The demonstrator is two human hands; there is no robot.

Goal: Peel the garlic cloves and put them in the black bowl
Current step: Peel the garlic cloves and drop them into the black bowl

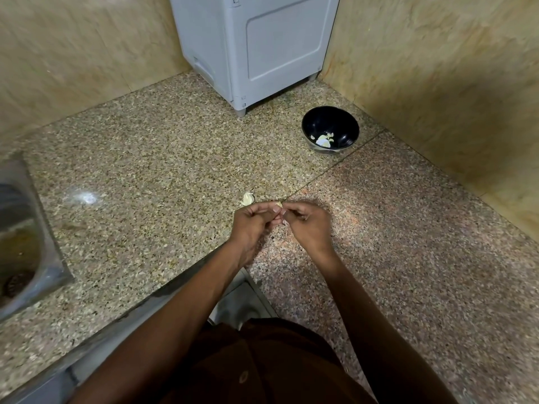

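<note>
Between both hands' fingertips — left hand (253, 225), right hand (309, 225) — sits a garlic clove (279, 204).

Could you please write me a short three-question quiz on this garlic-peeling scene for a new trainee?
1. True or false: the black bowl already has pale garlic pieces in it.
2. Multiple choice: the garlic clove being worked on is held A) by the left hand alone, B) between the fingertips of both the left hand and the right hand, C) flat on the countertop.
3. Fill in: the loose pale garlic piece on the countertop lies just beyond the ____ hand.

Key: 1 true; 2 B; 3 left.
</note>
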